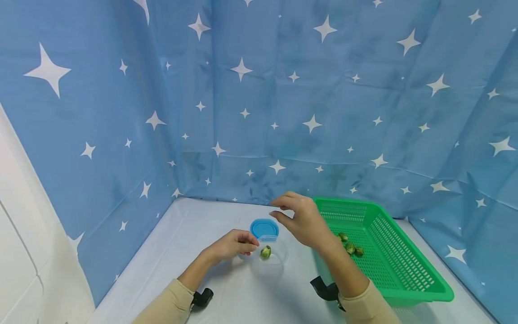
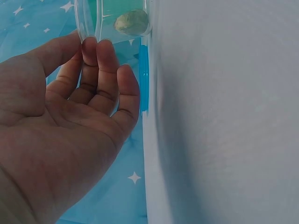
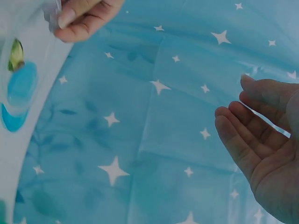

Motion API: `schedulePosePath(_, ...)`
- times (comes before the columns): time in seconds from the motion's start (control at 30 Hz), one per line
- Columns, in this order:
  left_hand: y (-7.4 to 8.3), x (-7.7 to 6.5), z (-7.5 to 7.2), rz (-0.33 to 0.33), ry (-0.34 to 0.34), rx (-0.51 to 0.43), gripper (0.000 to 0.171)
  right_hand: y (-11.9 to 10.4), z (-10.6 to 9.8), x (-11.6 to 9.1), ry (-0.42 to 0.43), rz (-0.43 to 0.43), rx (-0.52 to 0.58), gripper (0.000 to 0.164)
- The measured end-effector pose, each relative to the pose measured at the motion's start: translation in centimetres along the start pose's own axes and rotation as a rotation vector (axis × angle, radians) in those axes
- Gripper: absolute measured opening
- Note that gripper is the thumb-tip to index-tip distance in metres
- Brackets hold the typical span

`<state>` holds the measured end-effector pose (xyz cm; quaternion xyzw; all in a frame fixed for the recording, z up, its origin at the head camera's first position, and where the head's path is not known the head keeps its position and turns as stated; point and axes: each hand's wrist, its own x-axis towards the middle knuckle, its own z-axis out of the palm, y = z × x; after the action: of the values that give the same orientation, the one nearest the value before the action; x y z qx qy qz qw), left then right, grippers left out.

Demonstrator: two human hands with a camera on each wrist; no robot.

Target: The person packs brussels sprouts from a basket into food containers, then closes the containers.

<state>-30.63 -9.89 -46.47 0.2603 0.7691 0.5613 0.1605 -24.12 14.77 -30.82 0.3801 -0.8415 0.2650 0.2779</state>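
Note:
A clear round plastic container (image 1: 280,260) stands on the white tabletop with one Brussels sprout (image 1: 265,252) inside. My left hand (image 1: 232,244) pinches the container's rim between thumb and fingertips, as the left wrist view shows at the cup's edge (image 2: 98,21). Just behind the container lies a round blue lid (image 1: 264,228). My right hand (image 1: 302,220) hovers in the air above and to the right of the container, fingers loosely bent, thumb apart from them and nothing between them. Several more Brussels sprouts (image 1: 350,248) lie in the green basket (image 1: 421,274).
The basket takes up the right side of the white table (image 1: 170,252). A blue curtain (image 1: 283,99) with white stars hangs behind the table and along its sides. Black wrist-camera mounts (image 1: 323,288) stick out from both wrists.

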Motion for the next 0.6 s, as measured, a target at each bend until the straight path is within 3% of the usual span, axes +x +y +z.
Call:
schedulePosePath(0.27,-0.2,0.0,0.0,0.009,0.003,-0.006,0.029,0.8,-2.0,0.7,-0.046,0.040,-0.031,0.022)
schedulePosePath(0.43,-0.1,0.0,0.0,-0.001,0.007,-0.011,0.030,2.6,-2.7,0.8,-0.073,0.064,-0.013,0.022)
schedulePosePath(0.6,-0.1,0.1,0.1,0.001,0.004,-0.012,0.031,4.9,-3.8,0.5,-0.094,0.140,0.015,0.021)
